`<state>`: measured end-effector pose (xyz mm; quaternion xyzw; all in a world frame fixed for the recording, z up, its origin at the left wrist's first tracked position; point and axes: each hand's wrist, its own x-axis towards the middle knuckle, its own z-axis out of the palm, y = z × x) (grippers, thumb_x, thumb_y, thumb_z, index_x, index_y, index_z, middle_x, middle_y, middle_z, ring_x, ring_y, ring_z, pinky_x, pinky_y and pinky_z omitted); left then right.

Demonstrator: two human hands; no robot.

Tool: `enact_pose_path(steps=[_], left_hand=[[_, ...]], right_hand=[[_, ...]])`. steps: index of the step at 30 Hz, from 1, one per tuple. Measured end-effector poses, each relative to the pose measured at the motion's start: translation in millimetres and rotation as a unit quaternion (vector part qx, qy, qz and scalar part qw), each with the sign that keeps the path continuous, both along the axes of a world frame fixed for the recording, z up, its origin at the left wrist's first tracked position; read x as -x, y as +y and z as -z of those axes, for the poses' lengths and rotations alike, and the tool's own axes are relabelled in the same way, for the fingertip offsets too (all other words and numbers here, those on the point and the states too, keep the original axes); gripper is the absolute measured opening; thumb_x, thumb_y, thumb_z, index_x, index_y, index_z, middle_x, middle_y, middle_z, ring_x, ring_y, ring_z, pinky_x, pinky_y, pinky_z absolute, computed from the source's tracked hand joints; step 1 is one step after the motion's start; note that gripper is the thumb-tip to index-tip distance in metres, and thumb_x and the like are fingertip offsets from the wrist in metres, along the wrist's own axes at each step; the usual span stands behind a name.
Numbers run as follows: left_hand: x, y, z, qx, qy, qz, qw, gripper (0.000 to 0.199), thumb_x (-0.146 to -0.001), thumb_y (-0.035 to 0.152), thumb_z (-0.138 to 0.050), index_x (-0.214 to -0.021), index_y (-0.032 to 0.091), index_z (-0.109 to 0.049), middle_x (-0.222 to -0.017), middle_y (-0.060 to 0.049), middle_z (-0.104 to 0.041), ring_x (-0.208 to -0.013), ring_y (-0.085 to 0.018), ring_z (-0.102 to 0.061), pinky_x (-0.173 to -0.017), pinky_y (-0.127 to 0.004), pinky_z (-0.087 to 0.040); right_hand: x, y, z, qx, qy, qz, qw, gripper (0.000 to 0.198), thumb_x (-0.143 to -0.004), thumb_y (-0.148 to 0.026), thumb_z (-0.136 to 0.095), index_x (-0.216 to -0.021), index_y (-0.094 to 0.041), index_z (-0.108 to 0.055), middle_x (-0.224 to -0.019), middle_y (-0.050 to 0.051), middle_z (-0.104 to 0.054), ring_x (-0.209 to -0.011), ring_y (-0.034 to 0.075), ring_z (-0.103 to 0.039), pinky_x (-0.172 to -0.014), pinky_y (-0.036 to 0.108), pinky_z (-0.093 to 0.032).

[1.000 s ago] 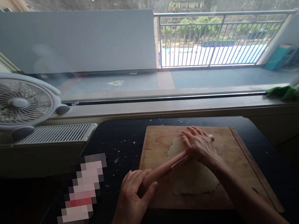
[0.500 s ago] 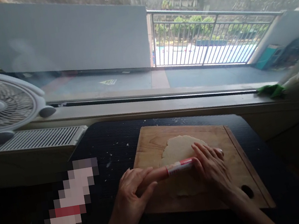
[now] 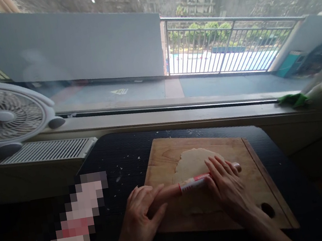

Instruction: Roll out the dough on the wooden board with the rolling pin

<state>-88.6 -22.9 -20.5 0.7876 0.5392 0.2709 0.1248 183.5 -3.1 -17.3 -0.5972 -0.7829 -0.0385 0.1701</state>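
Observation:
A wooden rolling pin [image 3: 169, 193] with a red-and-white label lies across a flat sheet of pale dough [image 3: 194, 162]. The dough has an uneven edge and rests on a wooden cutting board [image 3: 159, 153]. My left hand [image 3: 141, 209] is over the pin's left end, fingers on top and thumb on the near side. Toward the other end, my right hand [image 3: 226, 179] presses on the pin with its fingers laid over it, and the tip sticks out beyond them. My hands and the pin hide part of the dough.
The board sits on a black table [image 3: 123, 151] with white crumbs scattered on it. A blurred-out item [image 3: 79, 219] lies at the left. A white fan [image 3: 4, 114] stands beside the windowsill [image 3: 148, 118], and a green cloth [image 3: 294, 100] is on the sill's right.
The rolling pin has turned slightly, showing more of its label's white part, and sits a touch closer to me. Both hands stay on it. The whole view has shifted a little.

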Motion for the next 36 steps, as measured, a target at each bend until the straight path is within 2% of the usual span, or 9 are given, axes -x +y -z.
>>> enact_pose_path(steps=[3, 5, 12, 15, 19, 23, 26, 31, 36], left_hand=[[-5.0, 5.8, -3.8, 0.012, -0.004, 0.013, 1.0, 0.039, -0.082, 0.029, -0.057, -0.12, 0.029, -0.051, -0.107, -0.001, -0.06, -0.105, -0.022, -0.051, -0.097, -0.043, -0.039], [-6.6, 7.7, -4.0, 0.009, -0.01, 0.011, 1.0, 0.037, -0.082, 0.032, -0.057, -0.119, 0.029, -0.052, -0.106, -0.001, -0.061, -0.104, -0.022, -0.052, -0.096, -0.042, -0.04], [-1.5, -4.2, 2.0, 0.001, 0.003, -0.005, 1.0, 0.037, -0.083, 0.036, -0.056, -0.119, 0.027, -0.052, -0.108, -0.003, -0.061, -0.105, -0.022, -0.052, -0.096, -0.042, -0.04], [1.8, -9.2, 4.4, -0.018, 0.007, -0.016, 1.0, 0.038, -0.084, 0.035, -0.056, -0.12, 0.027, -0.051, -0.108, -0.002, -0.061, -0.105, -0.022, -0.052, -0.098, -0.045, -0.038], [1.2, -8.5, 5.7, -0.019, 0.017, -0.009, 1.0, 0.04, -0.083, 0.035, -0.058, -0.121, 0.028, -0.05, -0.109, -0.002, -0.06, -0.106, -0.022, -0.051, -0.099, -0.045, -0.037], [-5.6, -1.4, -0.1, 0.0, 0.013, 0.01, 1.0, 0.04, -0.083, 0.034, -0.057, -0.122, 0.029, -0.049, -0.109, -0.002, -0.06, -0.105, -0.022, -0.051, -0.099, -0.044, -0.037], [-9.8, 4.3, -5.5, 0.016, 0.002, 0.023, 1.0, 0.038, -0.083, 0.035, -0.056, -0.12, 0.029, -0.05, -0.109, -0.001, -0.06, -0.105, -0.022, -0.051, -0.099, -0.044, -0.036], [-9.4, 1.6, -4.8, 0.019, 0.006, 0.016, 1.0, 0.036, -0.084, 0.037, -0.056, -0.118, 0.029, -0.049, -0.109, -0.001, -0.059, -0.106, -0.021, -0.051, -0.102, -0.045, -0.032], [-2.8, -8.5, 2.1, -0.01, 0.015, -0.009, 1.0, 0.038, -0.084, 0.034, -0.057, -0.121, 0.029, -0.048, -0.11, -0.001, -0.059, -0.106, -0.021, -0.051, -0.101, -0.045, -0.033]], right_hand=[[-9.1, -24.8, 9.3, -0.016, -0.022, -0.009, 1.0, 0.055, -0.09, -0.039, -0.04, -0.138, -0.014, -0.033, -0.144, 0.011, -0.032, -0.135, 0.027, -0.021, -0.107, 0.046, -0.023], [-8.3, -17.4, 10.9, -0.017, -0.023, -0.002, 1.0, 0.055, -0.091, -0.04, -0.039, -0.138, -0.014, -0.034, -0.144, 0.011, -0.033, -0.135, 0.027, -0.021, -0.107, 0.046, -0.023], [23.0, 82.1, -12.2, 0.067, 0.011, 0.019, 0.997, 0.044, -0.094, -0.044, -0.027, -0.123, -0.023, -0.053, -0.138, 0.009, -0.043, -0.131, 0.026, -0.03, -0.103, 0.044, -0.027], [31.1, 93.6, -21.0, 0.092, 0.029, 0.022, 0.995, 0.042, -0.094, -0.045, -0.028, -0.119, -0.024, -0.055, -0.136, 0.009, -0.044, -0.129, 0.026, -0.033, -0.101, 0.043, -0.03], [16.0, 45.7, -13.3, 0.045, 0.023, 0.007, 0.999, 0.037, -0.095, -0.034, -0.027, -0.117, -0.025, -0.056, -0.13, 0.003, -0.05, -0.128, 0.021, -0.035, -0.106, 0.042, -0.023], [-10.4, -23.0, 3.9, -0.002, -0.014, -0.006, 1.0, 0.046, -0.092, -0.035, -0.036, -0.135, -0.019, -0.038, -0.141, 0.006, -0.039, -0.133, 0.024, -0.026, -0.108, 0.043, -0.02], [-17.0, -35.4, 9.6, -0.005, -0.033, -0.009, 0.999, 0.052, -0.09, -0.038, -0.04, -0.138, -0.018, -0.034, -0.144, 0.007, -0.034, -0.134, 0.025, -0.023, -0.108, 0.045, -0.019], [3.2, 35.8, 1.7, 0.011, 0.006, 0.048, 0.999, 0.043, -0.093, -0.04, -0.032, -0.129, -0.021, -0.046, -0.138, 0.007, -0.042, -0.13, 0.024, -0.03, -0.105, 0.042, -0.024], [28.4, 96.4, -13.3, 0.066, 0.037, 0.04, 0.996, 0.041, -0.093, -0.042, -0.031, -0.124, -0.024, -0.051, -0.134, 0.007, -0.047, -0.125, 0.023, -0.038, -0.1, 0.04, -0.031]])
